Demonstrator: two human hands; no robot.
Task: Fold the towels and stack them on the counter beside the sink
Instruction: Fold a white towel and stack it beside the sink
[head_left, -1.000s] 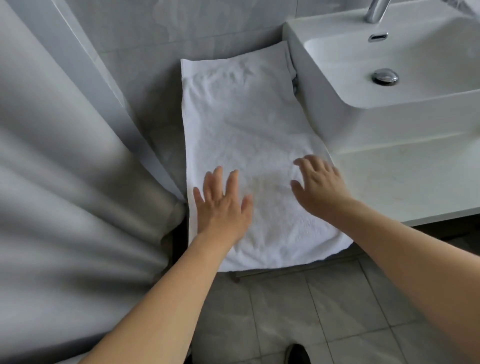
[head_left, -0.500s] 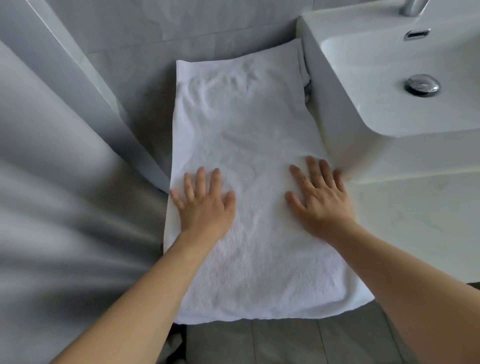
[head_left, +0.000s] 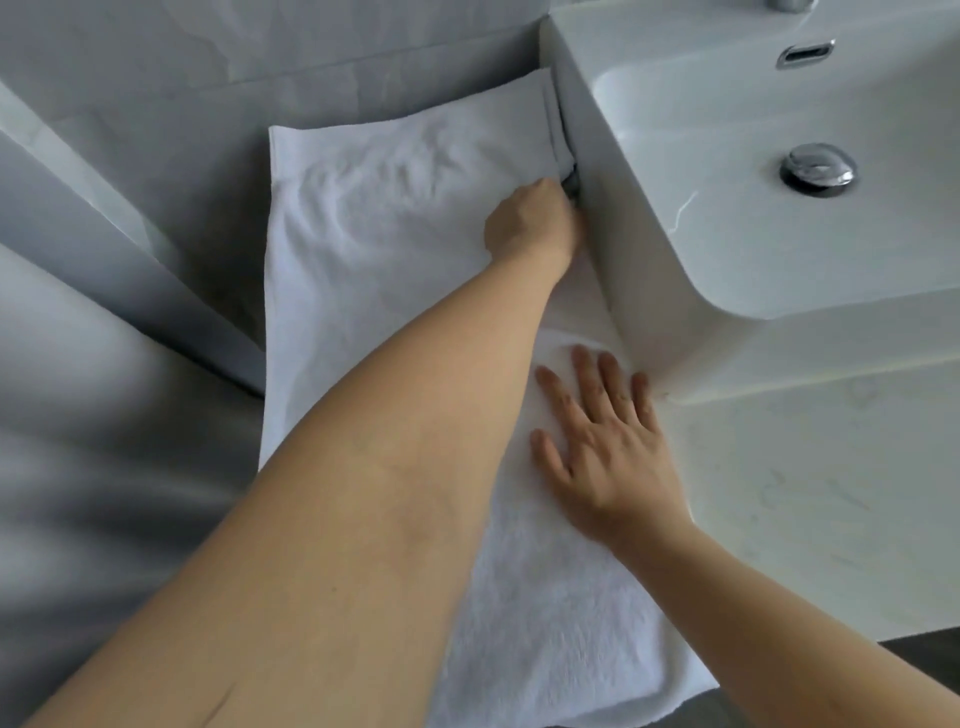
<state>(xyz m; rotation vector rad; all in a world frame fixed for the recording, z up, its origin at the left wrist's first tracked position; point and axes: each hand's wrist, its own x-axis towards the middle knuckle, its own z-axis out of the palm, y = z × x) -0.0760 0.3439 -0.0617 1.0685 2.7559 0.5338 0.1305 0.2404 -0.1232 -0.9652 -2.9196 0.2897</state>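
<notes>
A white towel (head_left: 374, 249) lies spread lengthwise on the counter left of the sink (head_left: 670, 223), its near end hanging over the counter's front edge. My left hand (head_left: 535, 223) has reached across to the towel's far right edge, where it is bunched against the sink wall. Its fingers are curled at that edge and mostly hidden in the gap. My right hand (head_left: 597, 447) presses flat on the towel's right side near the sink's front corner, fingers spread. My left forearm covers much of the towel's middle.
The white basin has a chrome drain (head_left: 818, 169) and an overflow slot (head_left: 805, 52). Pale marble counter (head_left: 805, 493) runs in front of the sink. Grey tiled wall (head_left: 208, 62) stands behind, and a grey blurred surface (head_left: 93, 519) fills the left.
My left hand left its flat spot on the towel's near left and reached far right to the edge by the sink, fingers now curled. My right hand stayed flat.
</notes>
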